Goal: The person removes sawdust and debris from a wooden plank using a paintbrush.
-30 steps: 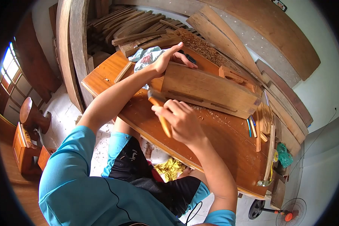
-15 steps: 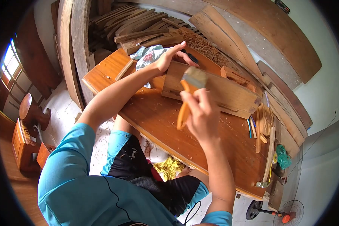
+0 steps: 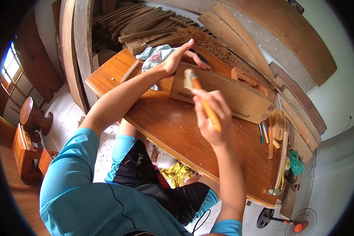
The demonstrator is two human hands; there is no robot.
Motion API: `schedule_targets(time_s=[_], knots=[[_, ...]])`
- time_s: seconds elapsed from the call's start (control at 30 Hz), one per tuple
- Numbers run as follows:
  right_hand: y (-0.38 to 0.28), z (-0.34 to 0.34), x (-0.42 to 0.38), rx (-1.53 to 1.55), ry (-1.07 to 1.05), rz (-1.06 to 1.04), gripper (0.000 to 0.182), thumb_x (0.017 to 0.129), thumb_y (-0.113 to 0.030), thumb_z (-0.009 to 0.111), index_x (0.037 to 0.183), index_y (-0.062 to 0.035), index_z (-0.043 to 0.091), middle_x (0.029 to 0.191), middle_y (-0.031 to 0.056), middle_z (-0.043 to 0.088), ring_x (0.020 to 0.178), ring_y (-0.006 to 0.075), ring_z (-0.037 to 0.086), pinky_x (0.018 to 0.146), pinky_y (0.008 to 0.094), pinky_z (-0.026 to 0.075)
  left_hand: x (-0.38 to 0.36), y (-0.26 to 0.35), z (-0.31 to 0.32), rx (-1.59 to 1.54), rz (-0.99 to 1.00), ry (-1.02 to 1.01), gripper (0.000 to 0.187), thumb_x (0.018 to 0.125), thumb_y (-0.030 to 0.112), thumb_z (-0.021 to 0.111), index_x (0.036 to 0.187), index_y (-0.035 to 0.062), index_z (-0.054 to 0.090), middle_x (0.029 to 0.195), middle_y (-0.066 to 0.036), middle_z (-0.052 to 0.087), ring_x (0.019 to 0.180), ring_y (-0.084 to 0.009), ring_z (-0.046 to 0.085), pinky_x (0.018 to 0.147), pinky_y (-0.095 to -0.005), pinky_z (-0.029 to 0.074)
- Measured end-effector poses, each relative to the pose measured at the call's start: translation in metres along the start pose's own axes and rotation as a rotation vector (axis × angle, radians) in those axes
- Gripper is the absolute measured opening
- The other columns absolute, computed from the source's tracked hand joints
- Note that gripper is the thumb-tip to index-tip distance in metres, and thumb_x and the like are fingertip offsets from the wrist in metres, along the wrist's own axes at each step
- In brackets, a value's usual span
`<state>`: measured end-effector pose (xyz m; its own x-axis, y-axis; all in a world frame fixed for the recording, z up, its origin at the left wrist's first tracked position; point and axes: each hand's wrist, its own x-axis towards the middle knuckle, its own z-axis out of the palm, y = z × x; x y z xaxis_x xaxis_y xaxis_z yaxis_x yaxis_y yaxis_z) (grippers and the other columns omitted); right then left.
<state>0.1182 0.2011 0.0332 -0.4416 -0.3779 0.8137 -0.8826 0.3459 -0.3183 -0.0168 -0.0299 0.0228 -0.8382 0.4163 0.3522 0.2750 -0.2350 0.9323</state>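
Observation:
A long wooden box-like piece (image 3: 228, 92) lies across the brown table (image 3: 173, 129). At its left end my left hand (image 3: 181, 59) rests against the corner, thumb raised and fingers stretched over the far edge. My right hand (image 3: 213, 118) is closed round the orange handle of a paintbrush (image 3: 196, 84). The pale bristles are over the near face of the wooden piece, towards its left end. Behind my left hand lies a crumpled patterned cloth (image 3: 157, 56).
Wood shavings (image 3: 212, 43) are heaped behind the table, beside stacked wood strips (image 3: 145, 23). A carved wooden block (image 3: 249, 80) sits behind the box-like piece. Pens (image 3: 261, 133), wood sticks (image 3: 270, 141), a green plastic bag (image 3: 296, 163) and a hammer (image 3: 274, 191) line the right side.
The paintbrush has swung left and turned edge-on, its handle now tilting down to the right. My left hand and the wooden piece stay nearly in place.

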Motion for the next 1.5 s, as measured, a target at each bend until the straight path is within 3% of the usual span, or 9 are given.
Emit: schedule_targets(time_s=[0.13, 0.27, 0.4, 0.6, 0.7, 0.97, 1.17, 1.33, 1.5], knots=[[0.010, -0.019, 0.000, -0.202, 0.131, 0.088, 0.021, 0.098, -0.006, 0.077, 0.118, -0.0129, 0.076, 0.090, 0.0061, 0.063, 0.072, 0.0241, 0.066, 0.061, 0.0388, 0.055, -0.001, 0.001, 0.003, 0.013, -0.010, 0.022, 0.101, 0.113, 0.073, 0.022, 0.096, -0.0056, 0.082, 0.127, -0.029, 0.078, 0.124, -0.0341, 0.072, 0.117, -0.0404, 0.050], [0.015, -0.020, -0.004, -0.364, 0.150, -0.075, 0.026, 0.093, -0.006, 0.081, 0.117, -0.0133, 0.077, 0.089, 0.0051, 0.059, 0.071, 0.0250, 0.066, 0.059, 0.0400, 0.054, -0.002, -0.001, 0.001, -0.065, -0.018, 0.026, 0.097, 0.112, 0.074, 0.030, 0.094, -0.0046, 0.083, 0.119, -0.023, 0.081, 0.120, -0.0315, 0.074, 0.116, -0.0404, 0.050], [-0.002, -0.007, -0.009, -0.332, -0.142, -0.130, 0.043, 0.081, 0.003, 0.074, 0.121, -0.0124, 0.073, 0.095, 0.0063, 0.055, 0.089, 0.0276, 0.065, 0.071, 0.0443, 0.056, -0.001, -0.002, 0.003, -0.104, -0.009, 0.002, 0.097, 0.112, 0.074, 0.031, 0.093, -0.0046, 0.083, 0.118, -0.024, 0.081, 0.120, -0.0319, 0.074, 0.115, -0.0404, 0.051], [-0.016, 0.025, -0.016, -0.112, -0.426, -0.250, 0.035, 0.089, -0.002, 0.072, 0.123, -0.0108, 0.073, 0.098, 0.0067, 0.057, 0.094, 0.0251, 0.068, 0.075, 0.0406, 0.063, -0.002, 0.003, 0.004, -0.053, 0.006, 0.000, 0.096, 0.112, 0.073, 0.031, 0.093, -0.0048, 0.082, 0.116, -0.026, 0.081, 0.118, -0.0328, 0.074, 0.115, -0.0409, 0.051], [-0.007, 0.022, -0.015, -0.057, -0.380, -0.220, 0.032, 0.091, -0.003, 0.073, 0.122, -0.0106, 0.074, 0.098, 0.0073, 0.058, 0.094, 0.0261, 0.069, 0.073, 0.0403, 0.062, -0.001, 0.004, 0.007, -0.062, -0.002, 0.007, 0.095, 0.113, 0.072, 0.031, 0.092, -0.0049, 0.082, 0.116, -0.025, 0.082, 0.118, -0.0326, 0.075, 0.115, -0.0408, 0.051], [0.008, -0.011, -0.001, -0.099, 0.136, 0.037, 0.023, 0.097, 0.003, 0.072, 0.117, -0.0082, 0.073, 0.088, 0.0098, 0.065, 0.070, 0.0272, 0.066, 0.063, 0.0398, 0.054, -0.002, 0.003, 0.005, -0.012, 0.034, -0.011, 0.095, 0.114, 0.071, 0.030, 0.091, -0.0050, 0.082, 0.116, -0.025, 0.082, 0.118, -0.0324, 0.074, 0.116, -0.0403, 0.050], [0.022, -0.031, -0.002, -0.395, 0.188, -0.164, 0.023, 0.093, -0.001, 0.076, 0.114, -0.0082, 0.074, 0.089, 0.0073, 0.061, 0.074, 0.0255, 0.063, 0.062, 0.0403, 0.052, -0.003, 0.007, 0.008, -0.026, -0.005, 0.029, 0.094, 0.114, 0.070, 0.031, 0.091, -0.0050, 0.082, 0.116, -0.025, 0.082, 0.118, -0.0327, 0.074, 0.116, -0.0408, 0.050], [0.008, -0.006, -0.008, -0.351, -0.203, -0.178, 0.041, 0.078, 0.001, 0.073, 0.117, -0.0110, 0.072, 0.101, 0.0066, 0.058, 0.099, 0.0280, 0.063, 0.074, 0.0401, 0.060, 0.000, 0.002, 0.003, -0.015, 0.011, -0.029, 0.097, 0.114, 0.071, 0.024, 0.095, -0.0059, 0.081, 0.126, -0.028, 0.078, 0.121, -0.0336, 0.073, 0.116, -0.0400, 0.051], [-0.013, 0.014, -0.015, -0.221, -0.459, -0.194, 0.035, 0.085, -0.009, 0.074, 0.120, -0.0109, 0.071, 0.102, 0.0071, 0.059, 0.102, 0.0264, 0.066, 0.075, 0.0398, 0.066, -0.002, 0.006, 0.007, -0.050, -0.004, 0.015, 0.093, 0.113, 0.070, 0.031, 0.092, -0.0059, 0.081, 0.119, -0.027, 0.080, 0.116, -0.0334, 0.075, 0.114, -0.0403, 0.052]])
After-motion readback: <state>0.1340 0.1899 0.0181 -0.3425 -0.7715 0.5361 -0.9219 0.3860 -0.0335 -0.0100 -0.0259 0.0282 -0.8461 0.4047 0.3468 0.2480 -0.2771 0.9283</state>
